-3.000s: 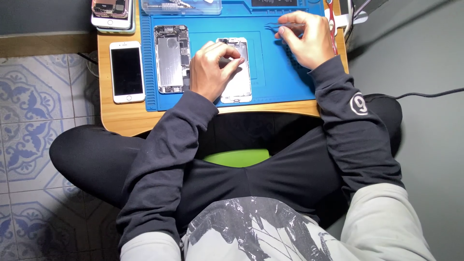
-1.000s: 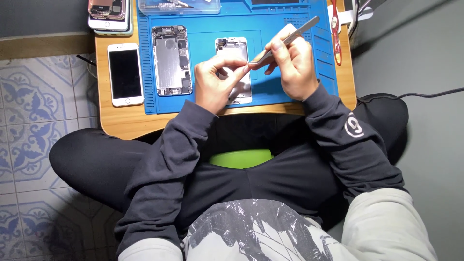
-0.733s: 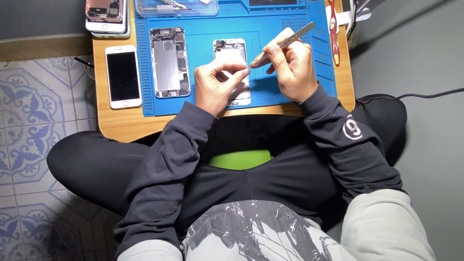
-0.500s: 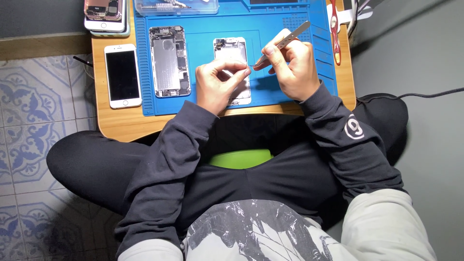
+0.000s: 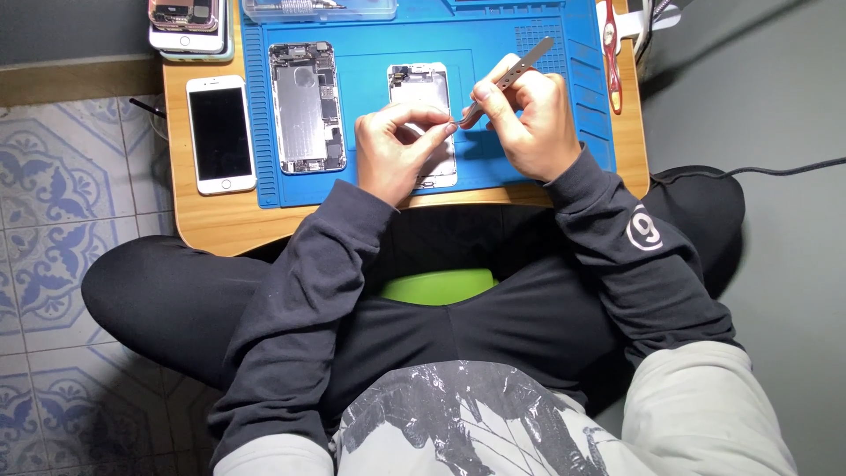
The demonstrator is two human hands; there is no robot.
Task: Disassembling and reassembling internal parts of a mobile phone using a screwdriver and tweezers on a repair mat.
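Observation:
A phone screen panel (image 5: pixel 421 88) lies back side up on the blue work mat (image 5: pixel 493 35). My left hand (image 5: pixel 397 152) rests on its lower part, thumb and forefinger pinched together at its right edge. My right hand (image 5: pixel 527 123) holds metal tweezers (image 5: pixel 511 78), their tips pointing down-left and meeting the left fingertips. Whether a small part sits between them is too small to tell. An opened phone body (image 5: pixel 305 106) lies to the left on the mat.
A white phone (image 5: pixel 220 132) lies face up on the wooden table (image 5: pixel 220 225) beside the mat. More phones (image 5: pixel 187 19) are stacked at the back left. A clear parts box (image 5: pixel 317 9) and a red-handled tool (image 5: pixel 610 44) sit at the mat's edges. Tiled floor lies left.
Three seconds ago my right hand lay flat at the mat's far right; it has since brought tweezers over to my left fingertips. In the last second both hands barely moved.

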